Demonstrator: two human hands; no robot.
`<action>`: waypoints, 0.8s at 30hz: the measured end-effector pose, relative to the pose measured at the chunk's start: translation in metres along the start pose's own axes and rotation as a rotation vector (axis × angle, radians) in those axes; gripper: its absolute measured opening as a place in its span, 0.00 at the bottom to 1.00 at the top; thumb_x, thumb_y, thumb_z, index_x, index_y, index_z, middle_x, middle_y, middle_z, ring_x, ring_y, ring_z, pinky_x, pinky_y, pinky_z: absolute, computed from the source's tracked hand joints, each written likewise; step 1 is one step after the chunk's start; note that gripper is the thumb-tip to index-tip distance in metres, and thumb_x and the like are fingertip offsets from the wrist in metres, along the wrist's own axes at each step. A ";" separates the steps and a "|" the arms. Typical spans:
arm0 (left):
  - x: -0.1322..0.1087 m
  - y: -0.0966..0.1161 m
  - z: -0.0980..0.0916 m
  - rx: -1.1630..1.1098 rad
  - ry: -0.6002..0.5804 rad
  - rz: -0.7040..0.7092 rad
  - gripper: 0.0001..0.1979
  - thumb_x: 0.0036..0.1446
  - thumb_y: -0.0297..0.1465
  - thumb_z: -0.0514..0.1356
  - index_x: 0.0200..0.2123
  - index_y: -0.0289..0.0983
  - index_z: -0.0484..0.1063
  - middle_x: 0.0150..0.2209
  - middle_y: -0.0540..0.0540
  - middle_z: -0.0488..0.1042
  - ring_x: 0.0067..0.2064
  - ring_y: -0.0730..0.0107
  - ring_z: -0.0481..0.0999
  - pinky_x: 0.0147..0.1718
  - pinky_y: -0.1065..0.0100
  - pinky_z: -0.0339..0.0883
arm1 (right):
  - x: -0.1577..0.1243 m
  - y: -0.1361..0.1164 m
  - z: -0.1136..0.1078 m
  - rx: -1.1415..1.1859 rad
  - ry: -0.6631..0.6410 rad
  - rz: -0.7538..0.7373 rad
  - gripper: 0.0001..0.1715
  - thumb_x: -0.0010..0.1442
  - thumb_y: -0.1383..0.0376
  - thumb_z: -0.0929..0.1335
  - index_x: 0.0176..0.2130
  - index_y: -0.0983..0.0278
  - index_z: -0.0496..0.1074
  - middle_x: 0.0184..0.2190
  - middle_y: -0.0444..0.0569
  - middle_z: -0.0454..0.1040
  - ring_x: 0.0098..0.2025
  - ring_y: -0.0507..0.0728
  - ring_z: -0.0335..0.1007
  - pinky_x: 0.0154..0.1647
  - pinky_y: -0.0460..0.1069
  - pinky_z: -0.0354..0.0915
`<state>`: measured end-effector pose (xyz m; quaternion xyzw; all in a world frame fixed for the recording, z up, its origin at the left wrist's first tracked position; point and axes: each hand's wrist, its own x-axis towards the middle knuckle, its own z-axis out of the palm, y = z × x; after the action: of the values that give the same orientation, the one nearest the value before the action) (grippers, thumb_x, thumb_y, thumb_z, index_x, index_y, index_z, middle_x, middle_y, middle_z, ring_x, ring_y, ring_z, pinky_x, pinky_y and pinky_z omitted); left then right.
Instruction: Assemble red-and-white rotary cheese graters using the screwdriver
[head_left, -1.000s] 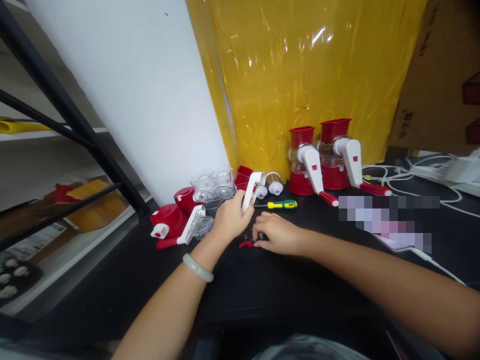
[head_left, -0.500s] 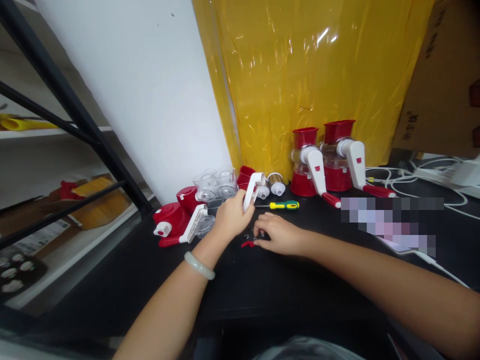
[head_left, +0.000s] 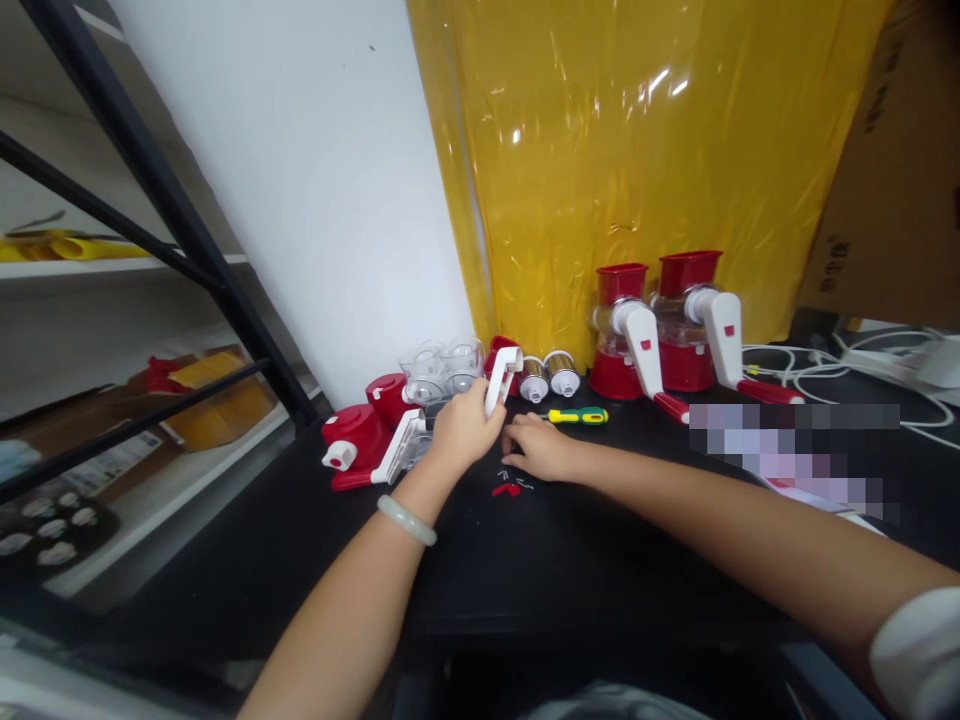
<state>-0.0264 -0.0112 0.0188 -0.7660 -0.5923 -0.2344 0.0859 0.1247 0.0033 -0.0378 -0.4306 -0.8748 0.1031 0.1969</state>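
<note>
My left hand [head_left: 465, 425] is closed round a white crank handle [head_left: 502, 375], holding it up at a tilt above the black table. Close to its right, my right hand [head_left: 541, 447] has its fingers bent and drawn together; whatever they pinch, if anything, is too small to make out. Just below that hand lie small screws [head_left: 523, 484] and little red plastic pieces [head_left: 506, 490]. Behind it rests a screwdriver [head_left: 579, 415] with a yellow and green handle, its shaft partly covered by the hand.
At the left stand red grater bases [head_left: 360, 440] with another white crank arm [head_left: 399, 445] and clear plastic parts [head_left: 442, 365]. Two metal grater drums [head_left: 561, 373] sit at the back. Two assembled rotary graters [head_left: 622, 335] are farther right, beside white cables [head_left: 795, 365] and a pixelated patch.
My right hand has lifted away from the screws and red pieces, up toward the crank handle. My left hand keeps its hold. The view has shifted slightly.
</note>
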 end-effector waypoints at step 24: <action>-0.008 0.015 0.004 -0.045 -0.082 0.079 0.11 0.63 0.39 0.52 0.43 0.39 0.67 0.34 0.42 0.78 0.36 0.52 0.79 0.32 0.63 0.64 | -0.028 0.025 -0.038 0.581 0.619 -0.012 0.12 0.55 0.63 0.72 0.31 0.61 0.63 0.26 0.43 0.72 0.28 0.53 0.71 0.31 0.49 0.67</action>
<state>-0.0131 -0.0204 0.0142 -0.7995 -0.5592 -0.2127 0.0535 0.1743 -0.0032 -0.0195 -0.3629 -0.7112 0.2101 0.5642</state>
